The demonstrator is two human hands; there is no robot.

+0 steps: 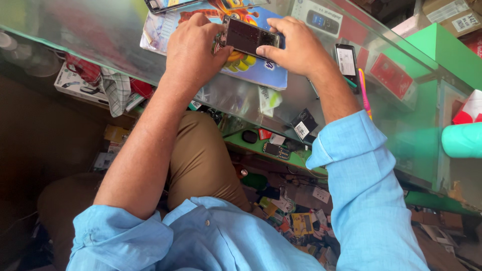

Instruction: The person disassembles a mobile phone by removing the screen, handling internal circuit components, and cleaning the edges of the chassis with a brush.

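A dark mobile phone (248,36) lies flat between both hands over a colourful printed mat (263,73) on a glass counter (100,45). My left hand (193,50) grips the phone's left end with curled fingers. My right hand (296,45) holds the right end, thumb on the lower edge. Both sleeves are light blue and rolled up.
Another dark phone (346,61) and a pink pen (364,90) lie right of my right forearm. A small phone (321,21) lies at the far right, boxes (75,85) and small parts sit on shelves under the glass, a green shelf unit (447,50) stands at right.
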